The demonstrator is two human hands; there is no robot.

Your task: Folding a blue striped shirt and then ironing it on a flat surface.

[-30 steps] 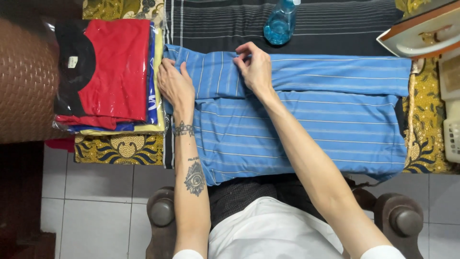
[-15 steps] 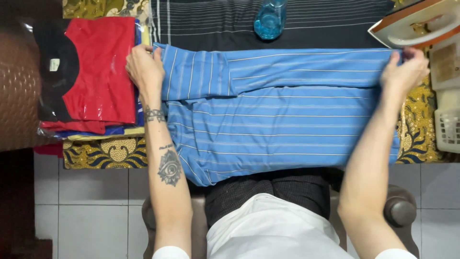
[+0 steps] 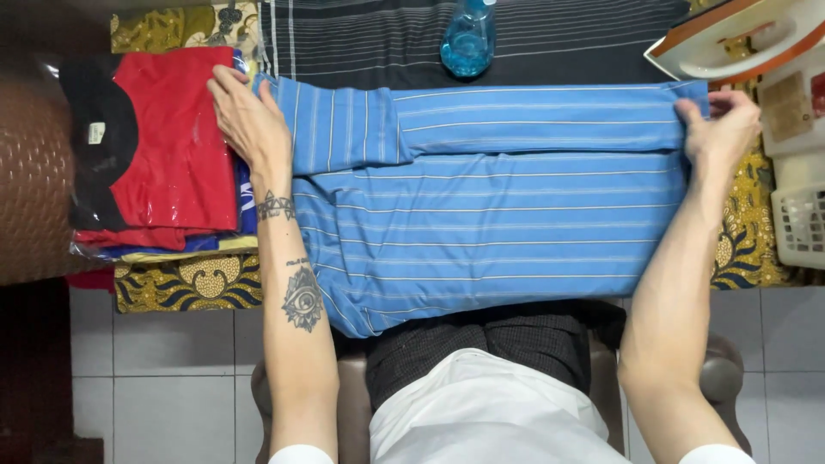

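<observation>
Shirt (image 3: 498, 223), blue with thin pale stripes, lies spread across the ironing board (image 3: 550, 34), its far strip folded over toward the person. Left hand (image 3: 249, 120) rests flat on the shirt's left end, fingers slightly apart. Right hand (image 3: 722, 129) pinches the folded right end, fingers clamped on the cloth. Red shirt (image 3: 172, 146) tops a bagged stack at the board's left edge. Spray bottle (image 3: 468, 39) stands at the far edge; iron (image 3: 739, 39) sits at the far right corner.

A worktop (image 3: 198, 288) under a gold patterned cloth and a dark striped cloth (image 3: 567, 34) carries a blue striped shirt (image 3: 498, 232) mid-frame, folded clothes (image 3: 172, 146) (bagged) at left, a spray bottle (image 3: 468, 39) at top
</observation>
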